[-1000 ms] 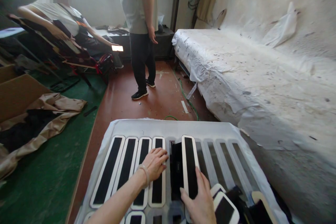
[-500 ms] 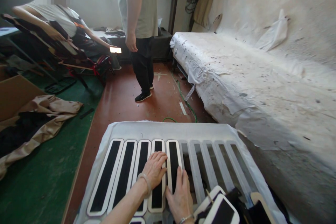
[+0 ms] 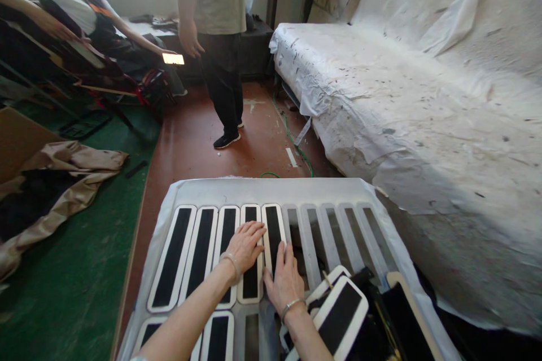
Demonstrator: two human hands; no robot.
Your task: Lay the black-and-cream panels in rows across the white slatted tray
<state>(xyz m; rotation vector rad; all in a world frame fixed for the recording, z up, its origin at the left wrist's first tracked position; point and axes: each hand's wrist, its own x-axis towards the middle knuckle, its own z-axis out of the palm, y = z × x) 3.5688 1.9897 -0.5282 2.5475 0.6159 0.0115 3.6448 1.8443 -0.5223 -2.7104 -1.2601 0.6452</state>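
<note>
Panel at hand: 5th panel (image 3: pixel 275 225) from the left in the far row; long, narrow, round-cornered, with a pale border around a black centre. Lies flat just beside the 4th panel (image 3: pixel 250 285), of like finish.
Left hand (image 3: pixel 244 245): palm down across the 4th panel, fingers extended and nearly together, not curled; pale bracelet (image 3: pixel 231 262) at the wrist.
Right hand (image 3: pixel 288 282): at the near part of the 5th panel, fingers extended along its right border, thumb spread toward its left border; pressure cannot be told.
Far row: 5 panels set side by side, then 5 grey strips (image 3: pixel 334 231) to their right.
Near row: panel (image 3: pixel 218 335) of the same pattern, cut by the frame edge.
Loose stock: tilted panel (image 3: pixel 341 316) on an overlapping pile, right of the right hand.
Surface: white-covered table (image 3: pixel 271 189).
Room: white-draped bench (image 3: pixel 339 84), dark-flecked, at right; red-brown flooring (image 3: pixel 190 146) ahead; green floor (image 3: pixel 93 248) at left, bearing tan cloth (image 3: pixel 95 161).
Persons: 1 standing person (image 3: pixel 218 5) in dark trousers; 1 seated person (image 3: pixel 80 0) holding a lit screen (image 3: pixel 173 59).
</note>
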